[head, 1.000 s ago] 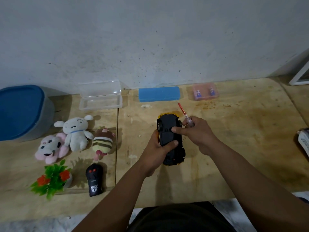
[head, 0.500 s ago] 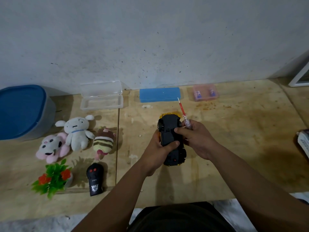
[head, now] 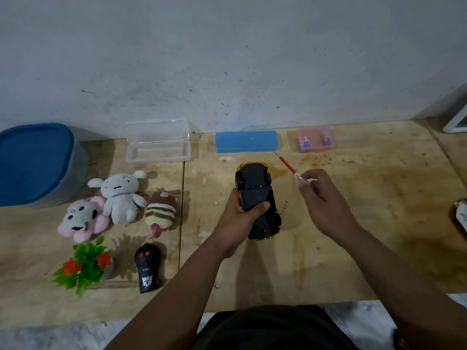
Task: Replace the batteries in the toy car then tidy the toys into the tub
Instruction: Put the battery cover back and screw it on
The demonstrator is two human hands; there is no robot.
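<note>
The toy car [head: 256, 198] lies belly-up at mid-frame on the bench [head: 366, 243], the left hand [head: 242, 213] wrapped round it so the battery cover faces up. To its right, the right hand [head: 321, 193] pinches a red screwdriver [head: 288, 166] in curled fingers, clear of the car. The tub [head: 35, 165] waits far left.

A black-bottomed, yellow-bodied plastic toy car [head: 256, 198]; a red-shafted screwdriver with a clear handle [head: 289, 167]; a blue-lidded grey tub [head: 38, 162]; a brown-and-cream striped plush [head: 161, 213]; a white plush dog [head: 121, 195].
</note>
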